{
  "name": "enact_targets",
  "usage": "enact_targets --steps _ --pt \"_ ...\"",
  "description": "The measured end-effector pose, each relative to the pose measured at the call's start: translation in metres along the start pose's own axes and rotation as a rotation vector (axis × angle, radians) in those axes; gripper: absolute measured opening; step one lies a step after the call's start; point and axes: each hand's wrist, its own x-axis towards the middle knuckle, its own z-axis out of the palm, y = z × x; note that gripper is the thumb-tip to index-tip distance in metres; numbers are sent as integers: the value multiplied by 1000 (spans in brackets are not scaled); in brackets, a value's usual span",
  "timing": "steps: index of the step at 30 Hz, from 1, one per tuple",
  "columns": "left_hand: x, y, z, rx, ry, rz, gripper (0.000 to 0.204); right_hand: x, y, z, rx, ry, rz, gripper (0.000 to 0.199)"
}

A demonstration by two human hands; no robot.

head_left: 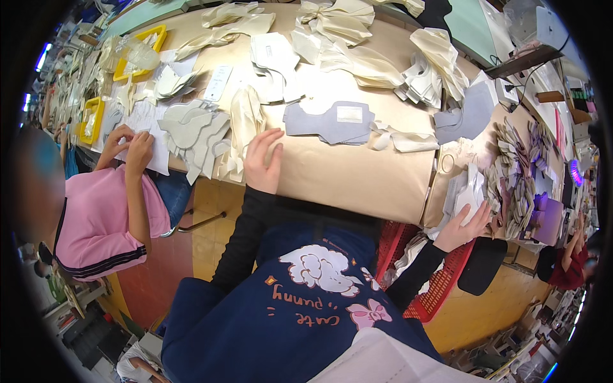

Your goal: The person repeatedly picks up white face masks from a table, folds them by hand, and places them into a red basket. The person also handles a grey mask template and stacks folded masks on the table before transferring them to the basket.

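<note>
**Tan worktable (357, 185) sitting crowded in a busy workroom**

Left hand (263, 165) is resting at the worktable's near edge, fingers spreading, gripping nothing visible. Right hand (463, 228) is lying open too, fingers extending over the lower end of white cut pieces (471, 186), which are sitting at the table's right side; exact contact isn't showing clearly.

Flat gray pieces (319, 121) bearing a white label (350, 115) are lying just ahead and right of the left hand. Pale gray cutouts (195, 131) are fanning out to its left. Cream fabric strips (357, 60) are crumpling across the far side. Yellow trays (158, 29) are standing along the left end. Strip bundles (514, 166) are crowding the right end, a purple light (576, 173) glowing beyond.

Below, a red basket (444, 297) is holding pale material beside the right forearm; a black seat (483, 267) is standing next to it. Floor (460, 325) is showing yellow. At left, a co-worker in pink (102, 223) is working, both hands close together over white paper (148, 121).
</note>
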Motion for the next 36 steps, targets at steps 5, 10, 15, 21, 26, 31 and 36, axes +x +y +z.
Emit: enact_targets --steps 5,10,15,21,26,31,36 --pt "12 -16 30 70 -141 87 39 -10 -107 5 587 -239 -23 39" --pt "28 -28 59 356 -297 260 43 -34 -186 0 679 -530 -483 32" --pt "33 -14 38 183 -257 274 30 -42 -193 -9 795 -611 -441 27" --pt "23 50 17 -178 -181 282 25 -28 -152 -15 669 -502 -296 23" --pt "9 93 22 -377 -304 461 29 -11 -122 -17 779 -240 -57 19" --pt "-3 51 38 -296 -561 538 30 8 -109 -23 727 -235 -19 18" --pt "-21 -3 48 -43 -667 504 22 20 -120 -1 629 -399 -311 19"
